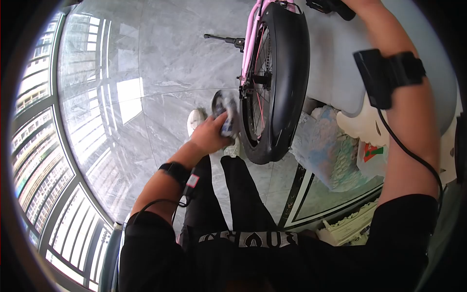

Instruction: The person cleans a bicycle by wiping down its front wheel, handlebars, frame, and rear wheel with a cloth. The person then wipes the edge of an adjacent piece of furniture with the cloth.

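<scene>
My left hand [212,135] is closed on a crumpled, patterned cloth [227,121], blurred by motion, just left of the bicycle's rear wheel. A pink bicycle [249,39] stands upright, its wide black fender [288,73] over the spoked wheel [262,92]. The round dark part behind the cloth is too blurred to name. My right hand [362,4] is at the top edge, beside a black part [335,7] of the bicycle; its fingers are mostly cut off by the frame.
A kickstand [224,39] sticks out to the left of the bicycle. Clear plastic bags [326,151] lie right of the wheel, near a cream ornate piece [352,226]. Tall barred windows [41,170] line the left side. My shoes [196,120] are on the grey tiles.
</scene>
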`<action>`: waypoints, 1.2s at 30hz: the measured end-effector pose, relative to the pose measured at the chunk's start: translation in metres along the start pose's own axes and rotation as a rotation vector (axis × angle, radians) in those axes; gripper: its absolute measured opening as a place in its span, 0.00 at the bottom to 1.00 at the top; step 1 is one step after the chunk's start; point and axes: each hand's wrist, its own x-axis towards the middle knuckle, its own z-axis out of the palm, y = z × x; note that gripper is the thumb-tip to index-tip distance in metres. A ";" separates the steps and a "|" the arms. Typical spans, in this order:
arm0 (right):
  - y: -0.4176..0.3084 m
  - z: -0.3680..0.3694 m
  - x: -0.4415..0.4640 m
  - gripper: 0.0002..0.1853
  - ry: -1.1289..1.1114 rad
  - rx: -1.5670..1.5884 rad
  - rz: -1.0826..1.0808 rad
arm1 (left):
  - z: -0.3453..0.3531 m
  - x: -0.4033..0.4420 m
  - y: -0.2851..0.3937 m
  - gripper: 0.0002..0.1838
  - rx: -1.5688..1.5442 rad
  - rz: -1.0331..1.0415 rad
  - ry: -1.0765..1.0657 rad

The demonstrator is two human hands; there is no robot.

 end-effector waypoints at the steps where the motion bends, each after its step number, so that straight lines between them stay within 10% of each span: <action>1: -0.005 -0.011 -0.006 0.16 -0.091 -0.049 -0.081 | 0.000 0.012 0.009 0.47 0.030 0.019 0.017; 9: -0.005 -0.056 -0.156 0.26 -0.270 0.129 0.051 | 0.046 0.041 -0.006 0.31 0.172 -0.054 -0.329; 15: -0.074 -0.073 -0.288 0.26 -0.640 0.643 0.632 | -0.011 -0.044 -0.023 0.37 -0.551 -0.122 -0.027; 18: -0.116 -0.081 -0.299 0.33 -0.757 1.087 0.824 | -0.089 -0.071 0.050 0.33 -1.074 0.073 -0.216; 23: -0.163 -0.067 -0.303 0.43 -0.254 2.020 1.019 | -0.127 -0.081 0.168 0.43 -0.840 0.364 -0.708; 28: -0.122 -0.091 -0.302 0.41 0.105 2.324 0.976 | -0.187 -0.063 0.237 0.23 -0.377 0.415 -0.180; 31: -0.091 -0.106 -0.290 0.41 0.125 2.007 0.868 | -0.227 -0.007 0.249 0.21 -0.070 0.627 0.648; 36: -0.102 -0.055 -0.235 0.29 -0.040 0.546 0.283 | -0.273 0.120 0.271 0.33 0.575 0.634 0.885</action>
